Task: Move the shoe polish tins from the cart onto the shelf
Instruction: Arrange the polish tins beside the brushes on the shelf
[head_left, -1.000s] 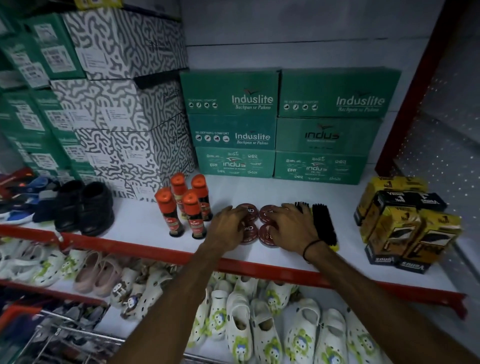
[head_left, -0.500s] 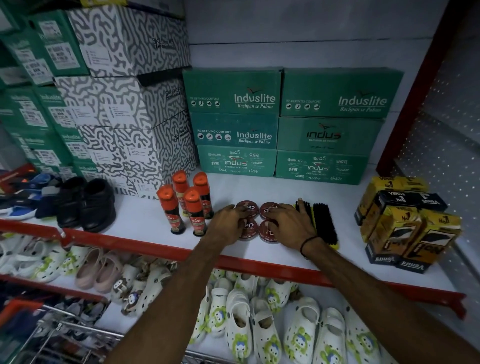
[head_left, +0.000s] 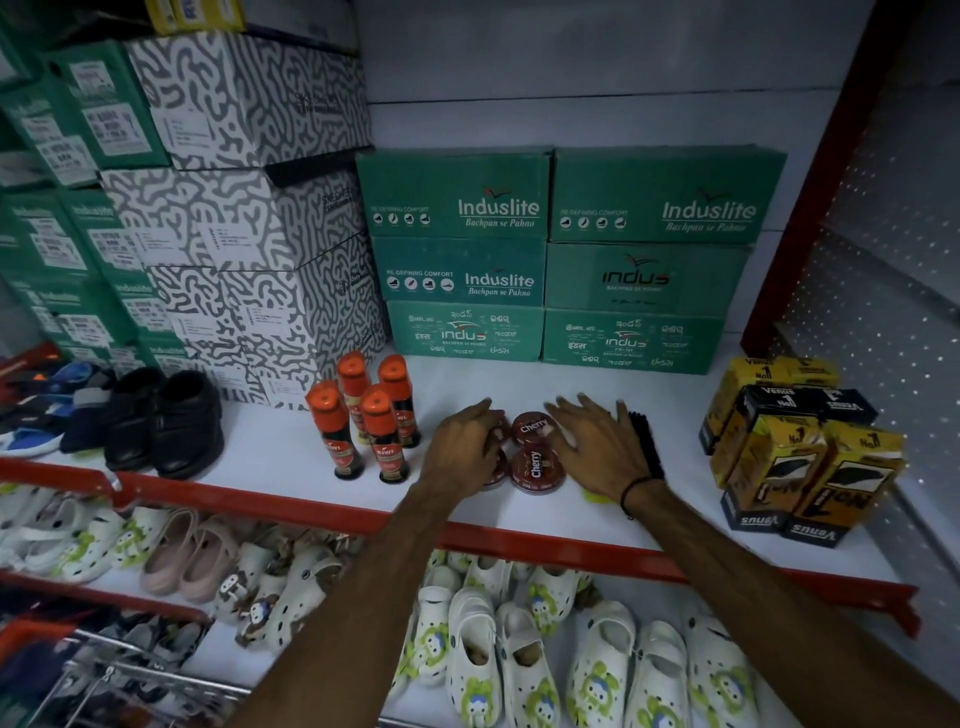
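Note:
Several round dark-red "Cherry" shoe polish tins (head_left: 536, 467) lie flat in a small cluster on the white shelf (head_left: 270, 447), near its red front edge. My left hand (head_left: 462, 452) hovers over the left tins, hiding most of them, fingers spread. My right hand (head_left: 597, 449) is lifted just right of the cluster, fingers apart, holding nothing. Two tins on the right show their lids fully. The wire cart (head_left: 104, 680) is at the lower left.
Orange-capped Kiwi polish bottles (head_left: 371, 421) stand left of the tins; a black brush (head_left: 644, 441) lies right of my right hand. Yellow-black Venus boxes (head_left: 800, 447) sit far right, green shoe boxes (head_left: 561, 260) behind, black shoes (head_left: 166, 421) left, white clogs (head_left: 519, 660) below.
Both hands have lifted off the tins and opened, the right hand drawing away to the right. The tins stay in their cluster on the shelf.

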